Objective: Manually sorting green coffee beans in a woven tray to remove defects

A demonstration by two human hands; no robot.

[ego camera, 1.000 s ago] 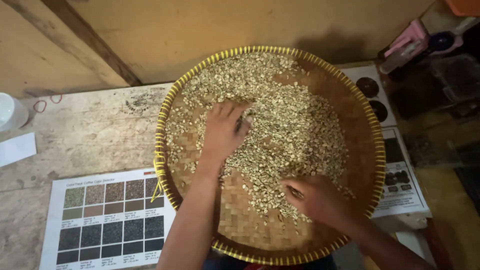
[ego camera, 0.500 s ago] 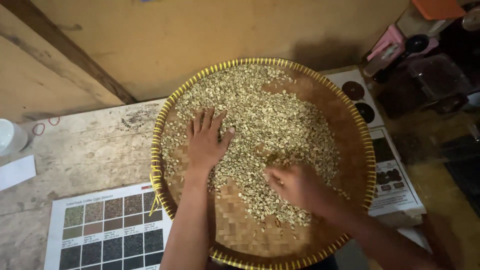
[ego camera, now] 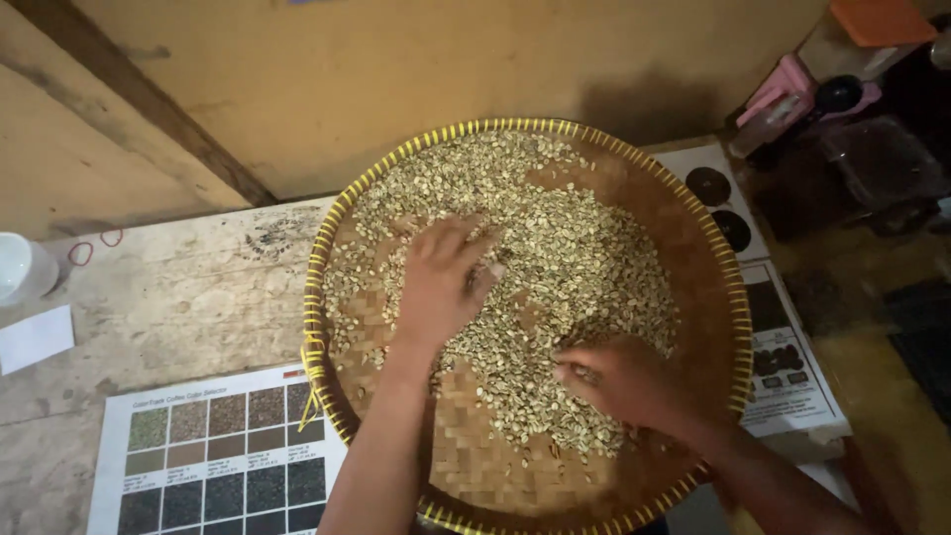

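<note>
A round woven bamboo tray (ego camera: 703, 248) with a yellow-bound rim lies on a worn wooden table. Pale green coffee beans (ego camera: 555, 228) cover its middle and far part. My left hand (ego camera: 444, 277) lies palm down on the beans left of centre, its fingers spread and slightly bent into them. Lower right in the tray, my right hand (ego camera: 619, 381) rests on the beans with fingers curled, and a few beans seem pinched at the fingertips. Bare weave shows at the tray's near edge.
A printed chart of bean colour swatches (ego camera: 223, 456) lies at the front left, partly under the tray. More printed sheets (ego camera: 783, 367) lie to the right. A white cup (ego camera: 20, 267), a paper slip (ego camera: 35, 337) and a red rubber band (ego camera: 79, 255) sit far left. Dark clutter (ego camera: 852, 149) fills the back right.
My left hand has shifted right and up over the beans, fingers bending in. My right hand has slid down and to the right. The view has moved slightly.
</note>
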